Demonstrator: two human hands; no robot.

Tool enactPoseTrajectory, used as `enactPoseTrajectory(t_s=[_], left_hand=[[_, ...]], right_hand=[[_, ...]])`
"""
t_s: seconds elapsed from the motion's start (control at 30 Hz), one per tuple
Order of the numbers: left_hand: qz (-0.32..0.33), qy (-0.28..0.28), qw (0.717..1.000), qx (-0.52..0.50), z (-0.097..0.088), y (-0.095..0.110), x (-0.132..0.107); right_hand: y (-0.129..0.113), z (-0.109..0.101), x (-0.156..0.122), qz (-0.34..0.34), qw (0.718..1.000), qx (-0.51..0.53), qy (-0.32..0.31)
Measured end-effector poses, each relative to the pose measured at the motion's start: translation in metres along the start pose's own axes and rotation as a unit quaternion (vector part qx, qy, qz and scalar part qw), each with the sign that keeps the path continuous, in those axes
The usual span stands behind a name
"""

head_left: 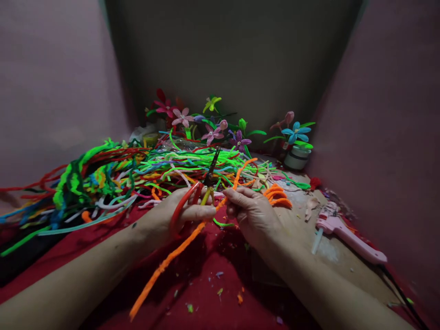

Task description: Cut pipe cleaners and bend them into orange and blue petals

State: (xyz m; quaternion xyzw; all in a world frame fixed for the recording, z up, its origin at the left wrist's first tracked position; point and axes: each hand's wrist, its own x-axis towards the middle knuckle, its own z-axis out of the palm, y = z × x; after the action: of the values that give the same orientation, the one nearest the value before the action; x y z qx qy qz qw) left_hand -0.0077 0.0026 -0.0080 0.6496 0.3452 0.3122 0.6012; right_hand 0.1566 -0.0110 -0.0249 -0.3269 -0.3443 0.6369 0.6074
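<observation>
My left hand [178, 208] is closed around red-handled scissors [184, 204], whose dark blades point up and away. An orange pipe cleaner [168, 259] passes under its thumb tip and hangs down toward the lower left. Close beside it, my right hand [245, 206] pinches the same pipe cleaner between thumb and forefinger, and the far end sticks up behind. Several orange looped petals [278, 197] lie just beyond my right hand. The tips of the right fingers are partly hidden.
A big heap of coloured pipe cleaners [192, 165] spreads at the back and left. Pipe-cleaner flowers [213, 133] stand behind it, and a small pot [297, 157] holds a blue flower. A pink glue gun [350, 233] rests on cardboard at right. Scraps dot the red cloth [206, 293].
</observation>
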Motion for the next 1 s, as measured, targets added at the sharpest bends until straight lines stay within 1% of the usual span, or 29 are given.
enactPoseTrajectory(t_s=[0.1, 0.2, 0.27, 0.33, 0.47, 0.53, 0.7, 0.87, 1.0], left_hand=[[0.007, 0.008, 1.0, 0.005, 0.002, 0.0, 0.0], [-0.013, 0.012, 1.0, 0.014, 0.006, 0.0, -0.002], [-0.022, 0.013, 1.0, 0.013, 0.008, 0.0, -0.003], [-0.026, 0.005, 1.0, -0.001, 0.007, -0.002, -0.004], [-0.035, -0.028, 0.999, -0.027, 0.002, -0.004, -0.003], [-0.041, -0.035, 0.998, -0.028, 0.0, -0.005, -0.002], [-0.035, -0.025, 0.999, -0.027, -0.005, -0.006, 0.001], [-0.038, -0.059, 0.997, -0.015, -0.014, -0.006, 0.003], [-0.038, -0.054, 0.998, -0.003, -0.018, -0.008, 0.004]], right_hand=[[0.005, 0.002, -0.004, 0.019, 0.999, -0.005, -0.027], [0.009, 0.003, -0.007, 0.036, 0.998, 0.008, -0.042], [0.009, 0.003, -0.006, 0.033, 0.998, 0.021, -0.043], [0.005, 0.003, -0.003, 0.022, 0.999, 0.041, -0.027], [-0.004, 0.002, 0.003, 0.019, 0.996, 0.079, 0.041], [-0.007, 0.001, 0.005, 0.02, 0.994, 0.089, 0.054], [-0.009, -0.003, 0.008, 0.028, 0.994, 0.091, 0.056], [-0.006, -0.007, 0.012, 0.004, 0.994, 0.088, 0.065], [-0.004, -0.008, 0.012, -0.012, 0.995, 0.076, 0.056]])
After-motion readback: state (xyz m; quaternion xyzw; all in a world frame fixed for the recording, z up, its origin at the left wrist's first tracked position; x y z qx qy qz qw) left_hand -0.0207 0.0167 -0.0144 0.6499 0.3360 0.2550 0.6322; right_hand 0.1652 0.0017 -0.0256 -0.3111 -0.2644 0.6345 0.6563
